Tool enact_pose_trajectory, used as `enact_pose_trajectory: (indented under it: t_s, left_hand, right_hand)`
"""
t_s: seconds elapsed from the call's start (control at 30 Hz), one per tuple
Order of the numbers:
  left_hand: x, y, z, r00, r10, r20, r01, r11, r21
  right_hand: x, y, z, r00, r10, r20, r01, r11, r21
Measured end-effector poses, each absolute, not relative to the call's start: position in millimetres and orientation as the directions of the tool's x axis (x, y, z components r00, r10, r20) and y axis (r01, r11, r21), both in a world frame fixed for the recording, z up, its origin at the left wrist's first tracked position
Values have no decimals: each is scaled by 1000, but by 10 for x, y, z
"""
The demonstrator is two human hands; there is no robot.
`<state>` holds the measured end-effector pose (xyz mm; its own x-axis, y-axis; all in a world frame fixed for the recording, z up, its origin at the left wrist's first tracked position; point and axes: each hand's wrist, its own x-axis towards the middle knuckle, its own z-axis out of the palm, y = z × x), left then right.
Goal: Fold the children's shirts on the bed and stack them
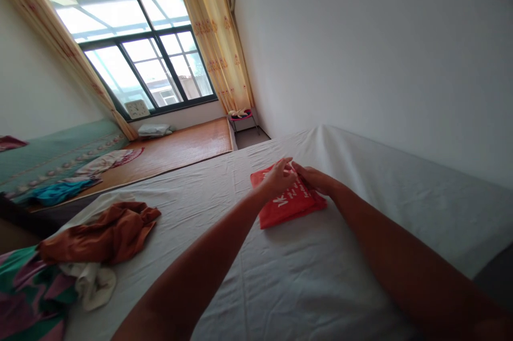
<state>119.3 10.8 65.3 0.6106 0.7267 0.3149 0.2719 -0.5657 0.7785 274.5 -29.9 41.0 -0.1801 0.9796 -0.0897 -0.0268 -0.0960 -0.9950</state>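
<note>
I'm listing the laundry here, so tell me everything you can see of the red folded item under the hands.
The red item looks like soft fabric, folded into a flat, roughly rectangular bundle with layered edges at its right. White lettering marks its top, partly covered and mostly too small to read. It lies on the white sheet. The left hand and right hand appear to touch its far part; their exact grip is unclear.

Your red folded cloth (pixel 294 208) looks matt and soft, the pale sheet (pixel 280 277) near you is wrinkly matt fabric, and that brown mat (pixel 200 136) far left is smooth, kinda glossy.
</note>
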Motion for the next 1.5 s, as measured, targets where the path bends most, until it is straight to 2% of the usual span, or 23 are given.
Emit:
enact_pose_trajectory:
  t_s: [0.07,0.17,0.23,0.3,0.4,0.5,0.6,0.7,0.83,0.93,1.07,1.13,1.2,1.27,1.37,1.5]
  left_hand:
    - [1094,98,630,575,725,380,245,-595,765]
    - [813,115,615,497,746,443,302,-628,718]
    - [623,104,591,501,734,459,349,-657,669]
    - [478,53,537,560,689,461,390,-710,587]
    - [359,-75,386,698,607,381,462,-787,408]
    - [313,-188,198,785,583,209,525,-805,275]
    - [287,-242,76,789,598,142,564,-796,220]
    - [257,-262,49,781,606,152,569,-791,225]
    - [221,-288,76,779,602,178,554,-792,255]
    - [204,-309,92,774,603,192,549,-791,269]
    - [195,-324,94,775,600,200,543,-793,275]
    - [192,-325,88,771,601,209,544,-793,274]
    - [190,-325,81,769,602,216,544,-793,273]
    - [186,-326,75,768,600,224,542,-795,272]
    - [182,-333,68,762,602,239,542,-795,272]
    - [174,-358,82,741,610,279,546,-791,278]
  right_hand:
    - [2737,-267,347,-162,985,-58,25,-54,-998]
    - [2760,-200,283,-5,1000,20,113,20,-993]
    - [2822,-167,269,66,997,31,248,14,-969]
    - [2904,-153,269,93,995,31,503,-20,-864]
    - [2986,-157,274,145,984,104,796,-53,-604]
    - [2939,-175,261,153,974,167,874,-55,-482]
    - [2809,-190,231,200,972,120,904,-136,-405]
    - [2724,-199,218,225,966,127,898,-155,-412]
    - [2776,-198,241,197,974,112,839,-108,-533]
    - [2855,-184,265,249,968,30,795,-187,-578]
    - [2852,-204,318,213,972,-103,803,-234,-548]
    - [2803,-255,367,138,975,-172,717,-218,-662]
    - [2751,-324,424,10,967,-254,531,-221,-818]
    - [2713,-386,472,-110,945,-308,354,-252,-901]
    - [2661,-422,484,-165,951,-262,205,-227,-952]
    - [2532,-381,431,-102,992,-81,107,-70,-992]
